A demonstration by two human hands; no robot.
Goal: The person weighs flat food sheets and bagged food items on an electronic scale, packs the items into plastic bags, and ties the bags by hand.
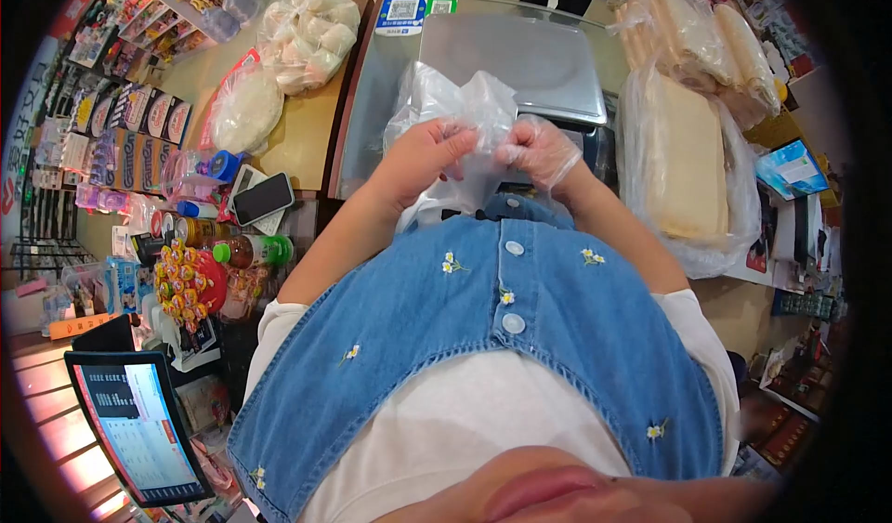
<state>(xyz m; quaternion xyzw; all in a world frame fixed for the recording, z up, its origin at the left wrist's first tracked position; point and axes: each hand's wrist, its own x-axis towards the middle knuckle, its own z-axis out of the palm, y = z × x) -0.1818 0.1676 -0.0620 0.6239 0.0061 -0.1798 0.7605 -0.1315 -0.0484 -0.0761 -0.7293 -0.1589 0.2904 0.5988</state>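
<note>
In front of my chest, a thin translucent plastic bag (446, 91) is stretched between my two hands. My bare left hand (429, 156) is closed, thumb and fingers pinching the bag's left side. My right hand (544, 153), in a clear disposable glove, is closed on the bag's right side. Part of the bag hangs down below the hands towards the denim vest. Just beyond it lies the flat metal plate of a scale (511, 58).
To the right, a clear bag holds stacked pale sheets (683, 156), with more bagged pale food (692, 35) behind. Bagged round white pieces (309, 35) lie at left, near a phone (263, 199), bottles and lollipops (183, 281). A monitor (139, 425) stands lower left. QR-code signs (401, 12) stand behind.
</note>
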